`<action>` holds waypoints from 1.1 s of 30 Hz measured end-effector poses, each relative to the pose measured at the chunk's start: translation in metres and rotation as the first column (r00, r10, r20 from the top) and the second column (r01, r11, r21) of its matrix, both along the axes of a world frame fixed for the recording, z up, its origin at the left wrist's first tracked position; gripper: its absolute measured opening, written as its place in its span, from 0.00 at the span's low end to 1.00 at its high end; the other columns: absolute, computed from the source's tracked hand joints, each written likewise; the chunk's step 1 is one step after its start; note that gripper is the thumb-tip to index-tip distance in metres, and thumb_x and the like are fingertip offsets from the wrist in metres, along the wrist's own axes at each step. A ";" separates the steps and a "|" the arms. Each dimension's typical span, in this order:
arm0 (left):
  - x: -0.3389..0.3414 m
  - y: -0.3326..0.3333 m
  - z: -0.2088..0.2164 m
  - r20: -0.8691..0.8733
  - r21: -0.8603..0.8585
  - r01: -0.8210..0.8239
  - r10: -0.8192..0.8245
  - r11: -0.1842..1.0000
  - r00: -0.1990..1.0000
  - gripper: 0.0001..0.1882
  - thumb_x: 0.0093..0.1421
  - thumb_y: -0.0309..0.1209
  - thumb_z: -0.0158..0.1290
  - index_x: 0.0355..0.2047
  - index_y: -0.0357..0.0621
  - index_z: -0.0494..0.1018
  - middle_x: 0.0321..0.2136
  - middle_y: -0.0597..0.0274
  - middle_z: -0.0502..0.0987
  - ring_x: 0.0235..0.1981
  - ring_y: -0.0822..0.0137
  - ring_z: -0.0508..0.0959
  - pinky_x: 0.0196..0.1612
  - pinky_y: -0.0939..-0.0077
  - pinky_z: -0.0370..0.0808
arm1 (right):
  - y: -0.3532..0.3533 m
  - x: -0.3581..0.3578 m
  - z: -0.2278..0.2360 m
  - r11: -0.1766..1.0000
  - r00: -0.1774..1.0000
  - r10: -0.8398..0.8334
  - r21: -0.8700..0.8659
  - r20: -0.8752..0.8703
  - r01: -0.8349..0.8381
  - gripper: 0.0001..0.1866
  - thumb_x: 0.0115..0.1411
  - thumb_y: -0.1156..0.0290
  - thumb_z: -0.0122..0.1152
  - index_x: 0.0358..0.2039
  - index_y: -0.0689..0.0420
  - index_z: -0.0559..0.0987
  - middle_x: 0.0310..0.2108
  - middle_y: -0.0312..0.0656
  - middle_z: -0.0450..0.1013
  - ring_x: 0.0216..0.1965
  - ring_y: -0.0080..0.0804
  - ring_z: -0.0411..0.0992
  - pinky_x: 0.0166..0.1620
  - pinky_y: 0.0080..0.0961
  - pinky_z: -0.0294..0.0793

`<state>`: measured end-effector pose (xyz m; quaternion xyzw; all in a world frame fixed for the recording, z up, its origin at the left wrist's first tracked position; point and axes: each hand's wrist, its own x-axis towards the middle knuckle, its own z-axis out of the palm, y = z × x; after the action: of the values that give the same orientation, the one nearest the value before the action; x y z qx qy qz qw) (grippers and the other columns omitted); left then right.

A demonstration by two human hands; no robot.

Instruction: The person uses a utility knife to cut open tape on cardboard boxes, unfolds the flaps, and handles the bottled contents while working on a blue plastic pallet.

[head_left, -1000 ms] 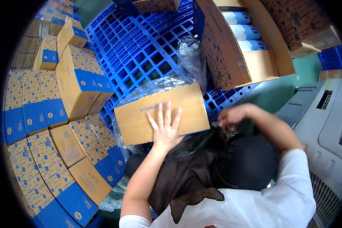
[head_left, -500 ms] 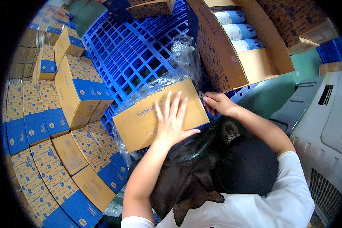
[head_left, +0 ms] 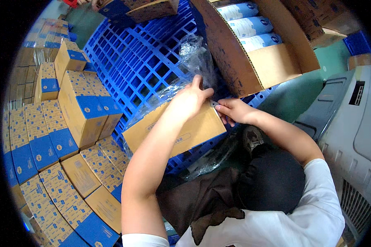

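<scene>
A closed brown carton (head_left: 200,127) lies in front of me on a blue plastic pallet (head_left: 123,53), its long side running from lower left to upper right. My left hand (head_left: 191,96) is at the carton's far right corner, fingers apart, the forearm crossing over the top. Pinched in my right hand (head_left: 233,110) is a small flat metal blade (head_left: 214,104), against the carton's right end near that same corner. The blade's edge is hidden. Crumpled clear plastic film (head_left: 196,57) lies just beyond the carton.
An open carton (head_left: 276,68) with blue-and-white packs (head_left: 251,26) stands at far right. Stacked blue-and-tan cartons (head_left: 88,111) fill the left side. A white machine housing (head_left: 350,136) is on the right. Another person's hand (head_left: 82,1) shows at the top edge.
My left hand has moved from lying flat on the carton's top to its far right corner. The right hand with the blade has shifted slightly left along the end.
</scene>
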<state>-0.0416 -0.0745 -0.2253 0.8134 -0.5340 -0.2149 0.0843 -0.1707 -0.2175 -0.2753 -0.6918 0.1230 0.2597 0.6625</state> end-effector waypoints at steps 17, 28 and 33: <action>0.006 -0.008 0.005 -0.160 0.030 -0.016 0.020 0.999 0.987 0.11 0.50 0.26 0.50 0.35 0.44 0.72 0.42 0.44 0.63 0.40 0.48 0.73 0.45 0.63 0.71 | -0.008 -0.026 0.038 0.669 0.823 0.495 -0.727 0.278 -0.157 0.15 0.60 0.59 0.49 0.26 0.58 0.73 0.19 0.48 0.72 0.24 0.46 0.72 0.29 0.39 0.70; 0.008 -0.006 0.000 -0.172 0.026 -0.035 0.039 0.999 0.984 0.13 0.47 0.27 0.54 0.37 0.46 0.73 0.44 0.44 0.62 0.41 0.47 0.73 0.45 0.63 0.71 | -0.004 -0.016 0.056 0.554 0.777 0.521 -0.833 0.353 0.008 0.09 0.57 0.65 0.50 0.29 0.57 0.70 0.22 0.47 0.72 0.27 0.45 0.74 0.27 0.37 0.72; 0.007 -0.010 0.006 -0.177 0.059 -0.025 0.035 0.998 0.984 0.13 0.47 0.28 0.54 0.36 0.46 0.73 0.44 0.44 0.62 0.41 0.47 0.73 0.46 0.63 0.71 | 0.005 -0.009 0.043 0.368 0.623 0.694 -0.921 0.362 0.125 0.11 0.44 0.72 0.55 0.31 0.56 0.71 0.27 0.40 0.68 0.31 0.36 0.71 0.30 0.31 0.73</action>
<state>-0.0345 -0.0844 -0.2191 0.8009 -0.5058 -0.3003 0.1120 -0.1801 -0.2120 -0.2320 -0.9793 -0.1652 -0.0150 0.1159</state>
